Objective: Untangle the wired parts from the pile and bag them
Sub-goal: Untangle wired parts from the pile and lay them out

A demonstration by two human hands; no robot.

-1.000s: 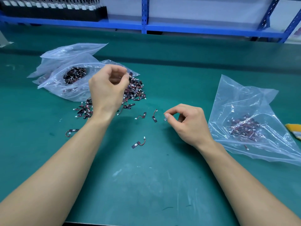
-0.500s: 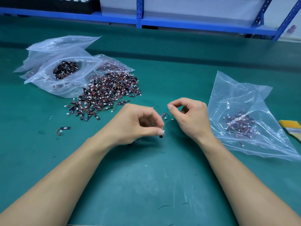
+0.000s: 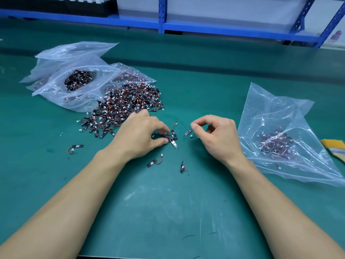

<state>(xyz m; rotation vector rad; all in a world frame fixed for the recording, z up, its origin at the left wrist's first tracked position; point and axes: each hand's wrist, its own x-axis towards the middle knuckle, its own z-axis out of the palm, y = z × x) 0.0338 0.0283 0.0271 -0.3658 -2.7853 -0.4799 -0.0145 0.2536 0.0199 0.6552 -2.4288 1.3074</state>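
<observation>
While the left hand [image 3: 138, 139] pinches a small tangle of black wired parts [image 3: 172, 137] on the green mat [image 3: 168, 202], the right hand [image 3: 218, 135] is curled just beside, grasp indeterminable.

Teal mat [image 3: 168, 212], black parts [image 3: 119, 109] — red wires [image 3: 138, 94], white plugs [image 3: 80, 130], clear bags [image 3: 276, 116], blue shelving [image 3: 224, 31]

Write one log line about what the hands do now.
left hand: pinches loose parts | right hand: curled, seemingly empty | pile: large | right bag: partly filled
</observation>
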